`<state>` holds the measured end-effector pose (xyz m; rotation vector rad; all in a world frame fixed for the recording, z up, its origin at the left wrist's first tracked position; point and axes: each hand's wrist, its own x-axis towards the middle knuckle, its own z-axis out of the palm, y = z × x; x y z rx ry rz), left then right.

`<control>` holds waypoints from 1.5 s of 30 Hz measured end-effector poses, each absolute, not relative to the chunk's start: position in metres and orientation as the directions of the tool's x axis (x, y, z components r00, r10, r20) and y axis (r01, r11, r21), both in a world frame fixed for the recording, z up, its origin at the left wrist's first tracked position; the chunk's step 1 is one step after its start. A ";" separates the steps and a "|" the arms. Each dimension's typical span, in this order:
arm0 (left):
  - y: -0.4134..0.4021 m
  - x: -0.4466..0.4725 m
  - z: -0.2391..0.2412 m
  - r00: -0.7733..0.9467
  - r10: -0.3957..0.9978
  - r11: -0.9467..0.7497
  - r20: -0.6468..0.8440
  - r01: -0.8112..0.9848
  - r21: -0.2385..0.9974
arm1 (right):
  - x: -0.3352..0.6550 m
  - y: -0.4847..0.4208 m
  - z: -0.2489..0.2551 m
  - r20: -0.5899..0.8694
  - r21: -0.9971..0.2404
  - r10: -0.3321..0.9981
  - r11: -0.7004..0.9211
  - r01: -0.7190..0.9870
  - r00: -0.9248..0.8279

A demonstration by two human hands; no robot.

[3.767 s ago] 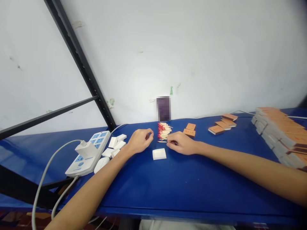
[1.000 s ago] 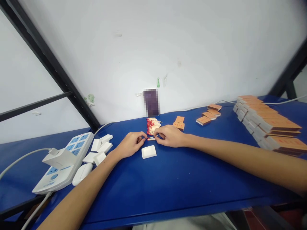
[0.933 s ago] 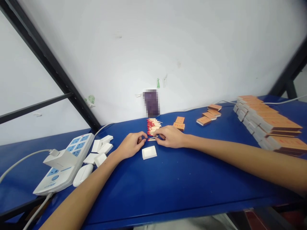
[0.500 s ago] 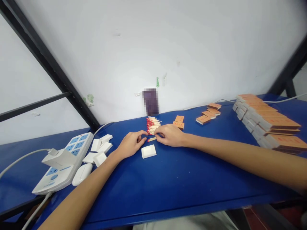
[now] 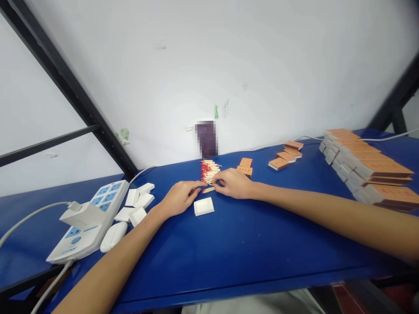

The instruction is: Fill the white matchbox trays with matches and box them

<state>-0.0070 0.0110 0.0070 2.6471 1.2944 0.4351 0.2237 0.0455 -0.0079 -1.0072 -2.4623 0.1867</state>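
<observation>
A pile of red-headed matches (image 5: 208,169) lies on the blue tabletop, close to the wall. My left hand (image 5: 179,198) is at its left front, index finger stretched to the match heads and thumb held apart, nothing between them. On the other side, my right hand (image 5: 233,184) has thumb and fingers pinched at the stick ends of matches along the pile's front edge; exactly how many is hidden. A few separate matches (image 5: 208,190) lie just below the fingertips. Nearer me sits a white matchbox tray (image 5: 204,206), open side up.
Several white trays (image 5: 144,200), a white earphone case (image 5: 113,237) and a power strip (image 5: 109,196) with a plugged-in charger are at left. Orange matchboxes (image 5: 245,171) lie behind my right hand, more (image 5: 278,164) farther right, and a large stack (image 5: 376,163) at far right.
My left index finger has straightened and reached rightward to the match heads. The right hand stays almost in place by the stick ends. The view has shifted slightly.
</observation>
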 end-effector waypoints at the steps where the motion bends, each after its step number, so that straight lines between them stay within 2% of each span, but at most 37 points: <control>1: 0.011 -0.007 0.007 0.599 0.779 -0.626 0.185 0.737 0.255 | 0.224 0.046 -0.008 0.371 -0.307 0.689 0.724 0.618 -0.623; 6: 0.013 -0.008 0.006 0.631 0.760 -0.650 0.155 0.746 0.148 | 0.223 0.047 -0.008 0.366 -0.329 0.681 0.732 0.596 -0.634; 10: 0.013 -0.008 0.005 0.632 0.761 -0.648 0.146 0.753 0.115 | 0.223 0.046 -0.008 0.367 -0.327 0.675 0.738 0.590 -0.640; 24: 0.013 -0.007 0.006 0.608 0.777 -0.630 0.165 0.749 0.207 | 0.225 0.046 -0.005 0.361 -0.295 0.642 0.767 0.570 -0.677; 32: 0.012 -0.006 0.006 0.599 0.781 -0.624 0.177 0.751 0.216 | 0.225 0.045 -0.004 0.343 -0.310 0.630 0.776 0.549 -0.697; 45: 0.012 -0.007 0.008 0.575 0.796 -0.605 0.191 0.740 0.293 | 0.225 0.043 -0.004 0.323 -0.294 0.682 0.732 0.615 -0.656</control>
